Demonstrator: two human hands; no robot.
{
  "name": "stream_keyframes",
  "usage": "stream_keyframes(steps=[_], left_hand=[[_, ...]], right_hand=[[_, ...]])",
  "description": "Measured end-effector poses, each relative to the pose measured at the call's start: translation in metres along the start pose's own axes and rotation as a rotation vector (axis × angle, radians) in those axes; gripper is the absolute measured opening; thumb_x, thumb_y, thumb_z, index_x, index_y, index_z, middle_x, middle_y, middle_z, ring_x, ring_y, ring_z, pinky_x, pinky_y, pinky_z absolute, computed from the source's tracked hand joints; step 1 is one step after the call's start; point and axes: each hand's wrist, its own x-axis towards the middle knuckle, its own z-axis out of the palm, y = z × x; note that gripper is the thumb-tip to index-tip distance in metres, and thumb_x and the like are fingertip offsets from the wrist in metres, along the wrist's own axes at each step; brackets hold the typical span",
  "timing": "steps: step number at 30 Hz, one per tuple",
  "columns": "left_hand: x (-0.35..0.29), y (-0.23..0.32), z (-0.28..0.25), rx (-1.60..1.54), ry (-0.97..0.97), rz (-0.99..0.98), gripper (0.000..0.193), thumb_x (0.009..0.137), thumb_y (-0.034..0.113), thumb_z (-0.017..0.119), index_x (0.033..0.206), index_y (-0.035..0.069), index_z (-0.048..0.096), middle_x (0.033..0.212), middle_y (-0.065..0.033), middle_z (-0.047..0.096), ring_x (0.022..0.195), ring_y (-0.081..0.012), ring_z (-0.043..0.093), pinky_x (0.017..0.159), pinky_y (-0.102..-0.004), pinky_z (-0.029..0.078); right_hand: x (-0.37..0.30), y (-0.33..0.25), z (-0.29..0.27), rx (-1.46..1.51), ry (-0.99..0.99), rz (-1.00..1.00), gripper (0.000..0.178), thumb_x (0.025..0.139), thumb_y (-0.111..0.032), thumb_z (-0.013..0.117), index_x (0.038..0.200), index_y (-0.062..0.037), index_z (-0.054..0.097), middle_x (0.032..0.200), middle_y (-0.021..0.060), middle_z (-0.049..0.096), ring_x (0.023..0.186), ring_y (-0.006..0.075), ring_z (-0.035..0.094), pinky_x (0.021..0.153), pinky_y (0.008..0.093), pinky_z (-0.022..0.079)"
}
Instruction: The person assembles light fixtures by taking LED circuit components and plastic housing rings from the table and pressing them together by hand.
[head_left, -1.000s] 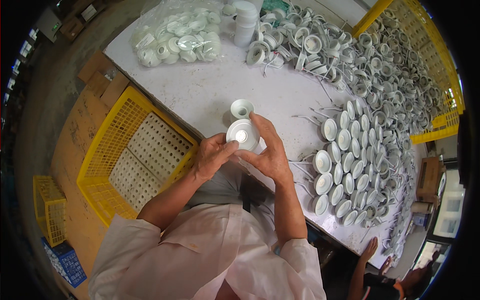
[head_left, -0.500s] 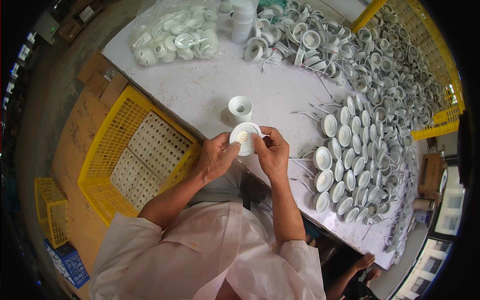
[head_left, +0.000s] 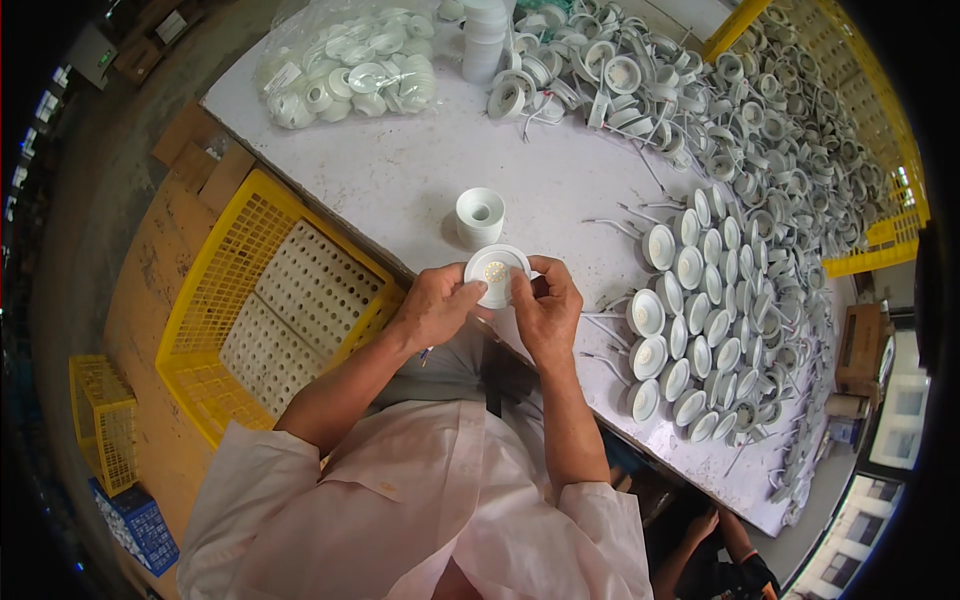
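Observation:
Between my two hands I hold a round white LED downlight (head_left: 515, 259), its face with small yellow LED dots turned up. My left hand (head_left: 438, 308) pinches its left rim, thumb on the face. On the opposite rim, my right hand (head_left: 550, 312) grips with the thumb over the edge and the fingers curled beneath. Just beyond the downlight, a short stack of white cup-shaped parts (head_left: 480, 225) stands upright on the table. A bit of wire end shows below my left wrist.
On the white table (head_left: 390, 175), several similar downlights (head_left: 690, 267) stand in rows at right, before a heap of white lamp housings (head_left: 640, 85). A clear bag of white cups (head_left: 350, 80) lies far left. A yellow basket (head_left: 190, 345) adjoins the table. A co-worker's hands (head_left: 705, 525) show lower right.
The downlight has shifted slightly to the right in my hands, and wire ends now show below my left wrist. The co-worker's hands have moved down and left.

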Motion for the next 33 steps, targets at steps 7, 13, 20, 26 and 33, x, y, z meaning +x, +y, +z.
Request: stream_keyframes(steps=[7,13,20,26,33], left_hand=[[0.01,0.007,0.007,-0.049,-0.114,-0.208,0.028,0.097,0.015,0.049,0.116,-0.005,0.057,0.087,-0.0117,0.067,0.063,-0.0093,0.06,0.048,-0.0233,0.043],[0.042,0.003,0.039,0.228,-0.072,-0.02,0.023,0.094,0.016,0.055,0.105,-0.003,0.051,0.08,-0.0112,0.065,0.052,-0.0103,0.054,0.046,-0.0269,0.044],[0.122,0.007,0.091,0.572,-0.138,0.192,0.035,0.087,0.032,0.059,0.096,-0.001,0.068,0.078,-0.0163,0.067,0.067,-0.0273,0.065,0.065,-0.038,0.05],[0.155,0.017,0.122,0.714,-0.114,0.169,0.034,0.082,0.034,0.062,0.085,0.001,0.071,0.074,-0.0177,0.067,0.072,-0.0315,0.065,0.071,-0.0412,0.05],[0.172,0.015,0.14,0.799,-0.19,0.152,0.035,0.081,0.036,0.063,0.076,0.003,0.072,0.076,-0.0172,0.068,0.073,-0.0328,0.065,0.073,-0.0419,0.051]], right_hand=[[-0.003,0.006,-0.015,-0.043,0.038,0.007,0.022,0.079,-0.004,0.072,0.099,0.0009,0.064,0.085,0.0076,0.065,0.063,0.0104,0.056,0.058,0.0245,0.047],[-0.021,0.004,-0.064,-0.064,0.205,-0.132,0.04,0.079,0.002,0.069,0.118,-0.0005,0.058,0.112,0.0117,0.06,0.073,0.0119,0.059,0.064,0.0252,0.05],[-0.073,0.005,-0.111,-0.128,0.401,-0.14,0.036,0.082,0.006,0.064,0.117,0.0002,0.059,0.111,0.0096,0.057,0.074,0.0109,0.056,0.066,0.0232,0.047],[-0.103,0.007,-0.133,-0.232,0.473,-0.23,0.032,0.084,0.003,0.065,0.115,0.001,0.06,0.112,0.0125,0.057,0.073,0.0118,0.054,0.065,0.0227,0.047],[-0.117,0.013,-0.146,-0.202,0.513,-0.184,0.03,0.085,0.002,0.064,0.114,0.0016,0.061,0.113,0.0135,0.057,0.074,0.012,0.054,0.064,0.0226,0.047]])
